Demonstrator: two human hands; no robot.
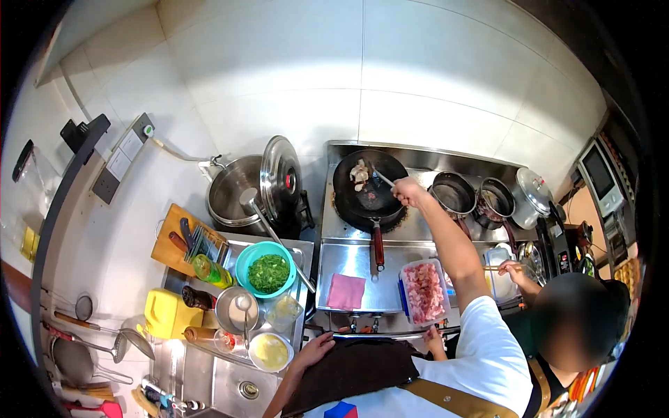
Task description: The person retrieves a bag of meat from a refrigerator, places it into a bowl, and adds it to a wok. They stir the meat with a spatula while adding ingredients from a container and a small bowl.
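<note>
My right hand (412, 192) reaches out over the stove, its fingers wrapped round the handle of a spatula (382, 177). The spatula's far end points down into a black wok (355, 203), where a small heap of pale food pieces (359, 174) sits at the upper left. Toward me runs the wok's dark red handle (378, 251), which no hand touches. My left hand (317, 349) rests low at the counter's front edge, fingers extended and holding nothing. It is nearest to a bowl of yellowish liquid (270, 352).
A co-worker (571, 327) stands at my right, holding chopsticks (496, 268) near a tub of raw meat (424, 291). Two small pots (453, 193) stand right of the wok. Left are a pink cloth (346, 291), a turquoise bowl of chopped greens (266, 270) and a large stockpot (233, 188).
</note>
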